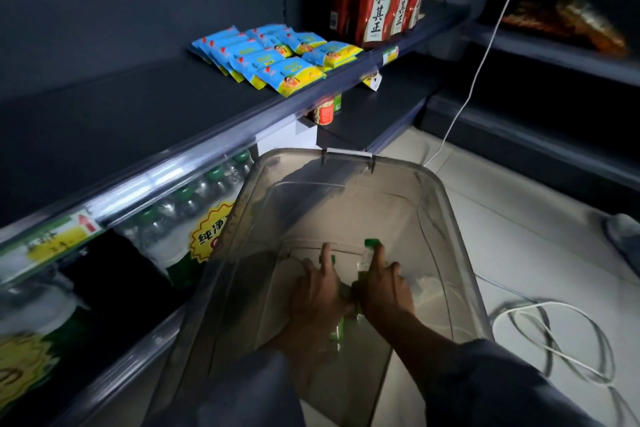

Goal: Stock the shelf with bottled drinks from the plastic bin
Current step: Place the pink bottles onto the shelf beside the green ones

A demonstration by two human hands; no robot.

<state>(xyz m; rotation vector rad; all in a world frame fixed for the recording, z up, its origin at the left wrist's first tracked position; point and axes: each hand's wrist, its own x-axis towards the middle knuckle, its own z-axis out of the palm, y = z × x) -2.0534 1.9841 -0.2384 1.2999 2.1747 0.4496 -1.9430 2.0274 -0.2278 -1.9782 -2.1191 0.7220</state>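
**Both hands down in the bin, on the last bottles**

Low in the centre of the frame, at the bottom of the plastic bin [446, 204]: a few green-capped bottles [370, 253], clear-bodied with green labels, mostly hidden under the hands. Left hand [317, 291] curled over one bottle, index finger stretched forward along it toward the cap. Right hand [382, 288] wrapped the same way round a neighbouring bottle, index finger lying up its neck. Hands side by side, touching or nearly so. Hard to tell how many bottles remain beneath, perhaps one more under the wrists.

Likely handling: small filled bottles, light enough for one hand each, stiff but smooth plastic, possibly slippery at the label. Best taken round the body just below the shoulder, not by the cap.

Left of the bin, in the lower left of the frame: the lower shelf [114, 333], already lined with stocked green bottles [180, 263] behind its clear rail. Above it, upper centre: blue-and-yellow snack packets [273, 55] and red-labelled bottles [377, 0] on the upper shelf. At right, a white cable [540, 322] coiled on the tiled floor.
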